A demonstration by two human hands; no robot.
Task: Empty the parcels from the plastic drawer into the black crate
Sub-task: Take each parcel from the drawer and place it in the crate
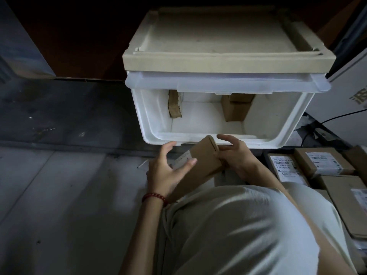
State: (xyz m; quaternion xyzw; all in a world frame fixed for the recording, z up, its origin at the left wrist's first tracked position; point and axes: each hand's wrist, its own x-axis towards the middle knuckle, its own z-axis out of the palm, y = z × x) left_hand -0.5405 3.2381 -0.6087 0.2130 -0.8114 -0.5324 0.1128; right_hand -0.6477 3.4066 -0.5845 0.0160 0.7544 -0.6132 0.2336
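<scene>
A white plastic drawer (155, 124) stands open in front of me, under a beige lid (218, 62). Inside it, one brown parcel (174, 105) leans at the back left and a cardboard box (235, 110) stands at the back right. Just in front of the drawer's lip I hold a flat cardboard parcel (204, 161) with a white label. My left hand (166, 169) holds its left side, thumb across the label. My right hand (238, 155) grips its right edge. Several labelled parcels (317, 161) lie at the right; the crate's dark walls are hard to make out.
A grey floor (69, 195) spreads to the left and a dark strip of floor (79, 116) lies beside the drawer. A white carton (349, 92) and a black cable (337, 117) sit at the right. My light shirt (248, 231) fills the lower middle.
</scene>
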